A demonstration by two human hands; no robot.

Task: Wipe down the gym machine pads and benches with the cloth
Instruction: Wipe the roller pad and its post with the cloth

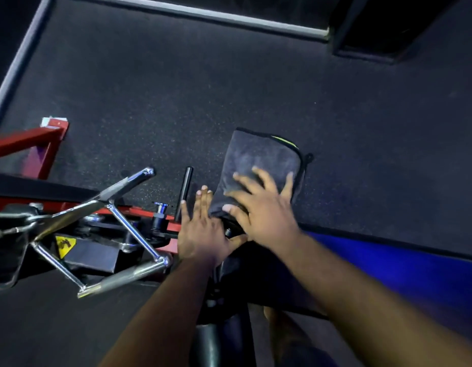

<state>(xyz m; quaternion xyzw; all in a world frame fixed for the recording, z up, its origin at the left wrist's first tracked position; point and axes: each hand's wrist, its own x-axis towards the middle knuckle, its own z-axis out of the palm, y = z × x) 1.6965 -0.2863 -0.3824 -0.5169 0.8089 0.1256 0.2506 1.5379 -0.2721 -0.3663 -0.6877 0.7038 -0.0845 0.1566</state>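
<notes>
A folded dark grey microfibre cloth with a yellow-green trimmed edge drapes over a machine pad beside the red steel frame. The right hand presses it, fingers spread wide; the left hand rests alongside, fingers straight.

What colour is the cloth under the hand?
Dark grey cloth with a yellow-green tag; head view.

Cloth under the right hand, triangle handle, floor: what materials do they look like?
Cloth: grey microfibre or terry by the look, matte and fuzzy, with black stitched edging. Triangle handle: chromed or polished steel, bright mirror highlights on its bars. Floor: probably rubber gym matting, dark and matte with pale flecks.
</notes>
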